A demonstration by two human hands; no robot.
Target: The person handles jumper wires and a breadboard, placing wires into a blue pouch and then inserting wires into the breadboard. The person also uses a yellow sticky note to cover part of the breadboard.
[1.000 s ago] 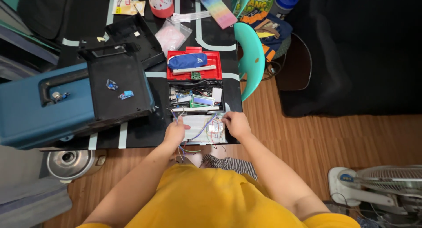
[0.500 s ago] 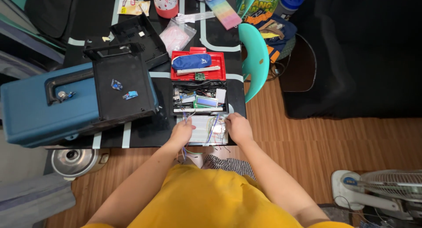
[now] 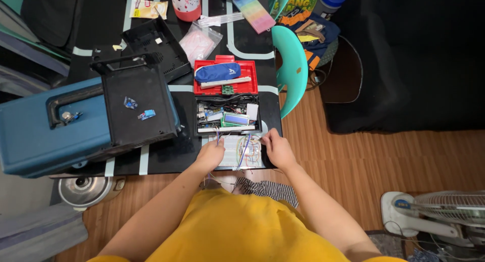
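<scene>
While both hands sit on the white breadboard (image 3: pixel 236 151) at the near edge of the black table (image 3: pixel 161 151), here's the layout going left to right. Far left there's a big blue case (image 3: pixel 50 133) with a black tray (image 3: pixel 135 104) lying on it, and a couple of small blue sensor modules (image 3: pixel 146 114) on the tray. The left hand (image 3: pixel 212 154) rests on the breadboard's left end, fingers loosely curled, fingertips right at some purple jumper wires (image 3: pixel 218 136); can't tell if it's actually pinching one. The right hand (image 3: pixel 275 148) covers the right end, fingers bent down onto the wired-up part, not visibly gripping anything. Just past the breadboard is an open parts box (image 3: pixel 227 114) with a small display inside, and its red lid (image 3: pixel 226 76) holds a blue pouch (image 3: pixel 217 71). Right of the table: a teal chair (image 3: pixel 290 65), wood floor, and a fan (image 3: pixel 439 214) in the near right corner.
</scene>
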